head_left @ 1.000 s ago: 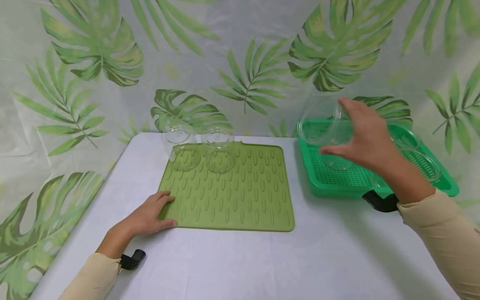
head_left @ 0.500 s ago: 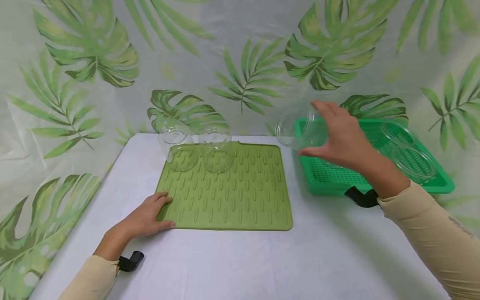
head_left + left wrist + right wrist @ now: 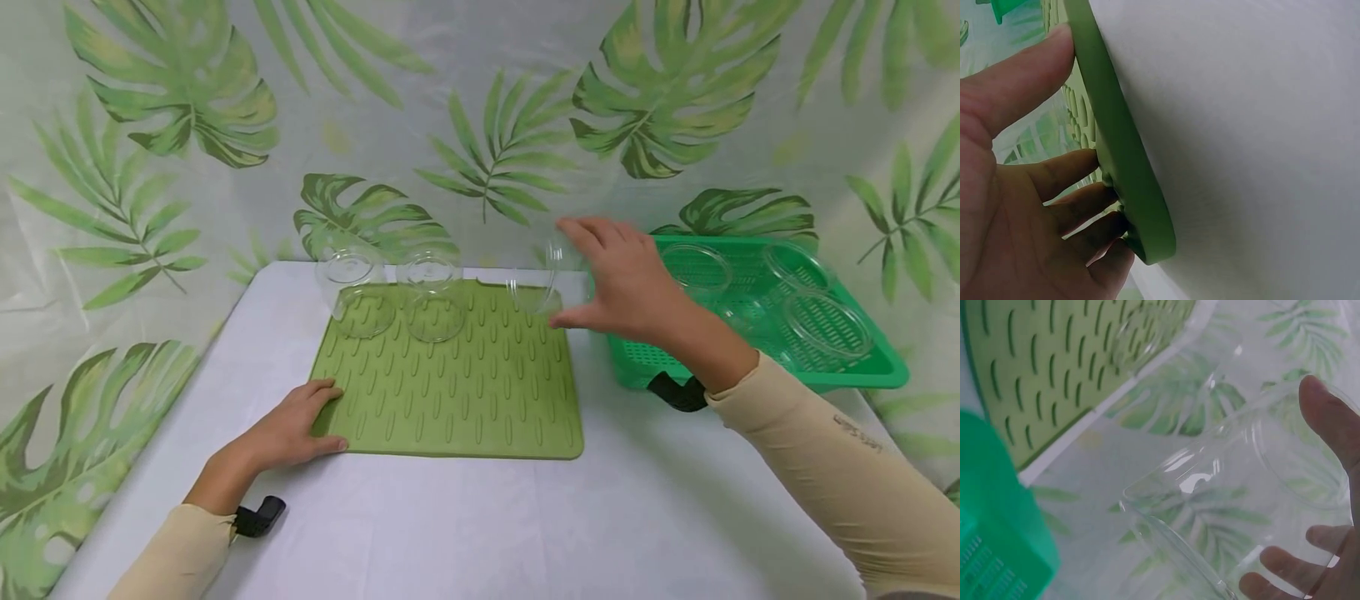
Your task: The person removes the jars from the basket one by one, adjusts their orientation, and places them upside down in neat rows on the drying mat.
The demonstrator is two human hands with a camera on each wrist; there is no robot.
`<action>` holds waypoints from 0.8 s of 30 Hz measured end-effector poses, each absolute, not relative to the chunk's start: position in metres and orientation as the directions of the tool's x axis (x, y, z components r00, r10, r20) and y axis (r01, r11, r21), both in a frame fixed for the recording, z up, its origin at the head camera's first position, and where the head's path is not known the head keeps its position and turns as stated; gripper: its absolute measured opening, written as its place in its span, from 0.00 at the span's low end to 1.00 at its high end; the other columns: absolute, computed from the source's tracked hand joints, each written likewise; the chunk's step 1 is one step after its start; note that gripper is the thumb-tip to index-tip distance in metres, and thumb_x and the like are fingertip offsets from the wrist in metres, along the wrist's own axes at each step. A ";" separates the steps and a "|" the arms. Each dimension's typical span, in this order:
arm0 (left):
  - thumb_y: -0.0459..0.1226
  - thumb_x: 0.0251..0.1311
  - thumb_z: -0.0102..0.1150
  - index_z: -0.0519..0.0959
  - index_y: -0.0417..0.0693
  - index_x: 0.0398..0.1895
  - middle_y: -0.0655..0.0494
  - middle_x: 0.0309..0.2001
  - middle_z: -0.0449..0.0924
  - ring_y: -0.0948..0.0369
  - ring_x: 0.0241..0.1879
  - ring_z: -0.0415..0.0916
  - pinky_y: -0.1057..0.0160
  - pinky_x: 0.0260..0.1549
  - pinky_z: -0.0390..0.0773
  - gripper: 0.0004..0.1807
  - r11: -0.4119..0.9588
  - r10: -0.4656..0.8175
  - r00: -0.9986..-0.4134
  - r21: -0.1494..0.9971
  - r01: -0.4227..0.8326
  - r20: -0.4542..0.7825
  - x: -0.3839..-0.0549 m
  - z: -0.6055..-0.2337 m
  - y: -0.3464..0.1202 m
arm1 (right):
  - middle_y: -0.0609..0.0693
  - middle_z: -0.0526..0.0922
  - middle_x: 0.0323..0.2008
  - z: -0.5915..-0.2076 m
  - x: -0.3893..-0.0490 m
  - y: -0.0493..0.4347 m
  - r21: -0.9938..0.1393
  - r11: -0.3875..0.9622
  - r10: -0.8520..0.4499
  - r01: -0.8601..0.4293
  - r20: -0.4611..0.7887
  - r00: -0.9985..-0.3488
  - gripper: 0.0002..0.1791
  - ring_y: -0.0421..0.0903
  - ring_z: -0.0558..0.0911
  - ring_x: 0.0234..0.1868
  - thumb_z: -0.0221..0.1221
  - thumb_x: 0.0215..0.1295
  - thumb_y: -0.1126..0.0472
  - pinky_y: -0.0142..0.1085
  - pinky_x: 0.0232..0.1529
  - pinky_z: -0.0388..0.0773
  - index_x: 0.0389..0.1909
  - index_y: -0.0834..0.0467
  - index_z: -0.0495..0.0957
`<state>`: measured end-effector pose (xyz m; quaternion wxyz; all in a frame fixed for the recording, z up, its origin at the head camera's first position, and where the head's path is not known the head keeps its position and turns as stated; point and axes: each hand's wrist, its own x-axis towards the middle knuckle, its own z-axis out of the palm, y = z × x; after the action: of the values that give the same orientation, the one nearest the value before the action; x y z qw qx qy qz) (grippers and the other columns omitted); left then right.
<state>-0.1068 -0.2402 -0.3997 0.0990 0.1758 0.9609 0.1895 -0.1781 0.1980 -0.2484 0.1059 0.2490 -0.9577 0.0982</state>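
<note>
My right hand [image 3: 630,279] grips a clear cup [image 3: 1204,481] from the side, thumb and fingers spread round its wall. Tilted on its side, the cup is raised over the back right corner of the green mat [image 3: 450,392]. Two more clear cups, one at the far left [image 3: 360,292] and one beside it [image 3: 432,296], stand at the mat's back left with their wide ends down. At the mat's front left corner my left hand [image 3: 296,425] rests, its fingertips on the top surface and its thumb [image 3: 1035,69] at the front edge.
A green plastic basket [image 3: 888,367] with several clear cups inside stands to the right, under my right forearm. Behind the white-covered table [image 3: 465,533] hangs a leaf-patterned sheet [image 3: 510,50].
My right hand has carried the cup leftward from above the basket to the mat's back right corner. My left hand has stayed on the mat.
</note>
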 end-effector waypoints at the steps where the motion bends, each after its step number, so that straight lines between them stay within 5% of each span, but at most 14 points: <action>1: 0.48 0.53 0.72 0.68 0.32 0.66 0.30 0.69 0.63 0.32 0.68 0.60 0.35 0.64 0.66 0.43 0.865 0.377 -0.918 0.401 0.301 -0.124 -0.107 -0.400 -0.240 | 0.60 0.64 0.71 -0.249 -0.178 0.195 -0.123 0.854 -0.466 -0.505 0.247 -0.849 0.64 0.64 0.64 0.70 0.76 0.42 0.36 0.67 0.66 0.60 0.77 0.54 0.54; 11: 0.48 0.53 0.72 0.68 0.33 0.67 0.31 0.70 0.62 0.32 0.69 0.60 0.35 0.64 0.66 0.43 0.862 0.378 -0.918 0.408 0.301 -0.119 -0.108 -0.403 -0.240 | 0.61 0.68 0.68 -0.258 -0.176 0.181 -0.054 0.826 -0.527 -0.562 0.280 -0.802 0.64 0.64 0.67 0.68 0.75 0.40 0.33 0.67 0.62 0.64 0.76 0.53 0.56; 24: 0.42 0.55 0.71 0.71 0.30 0.63 0.31 0.69 0.64 0.32 0.68 0.60 0.34 0.65 0.66 0.36 0.846 0.343 -0.937 0.456 0.277 -0.067 -0.108 -0.394 -0.246 | 0.59 0.67 0.69 -0.259 -0.175 0.184 -0.121 0.828 -0.509 -0.548 0.247 -0.824 0.63 0.63 0.66 0.70 0.75 0.40 0.34 0.67 0.63 0.63 0.77 0.51 0.56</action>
<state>-0.1080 -0.2458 -0.3945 0.0732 0.1619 0.9579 0.2254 -0.1752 0.1840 -0.2585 0.1028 0.2781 -0.9505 0.0935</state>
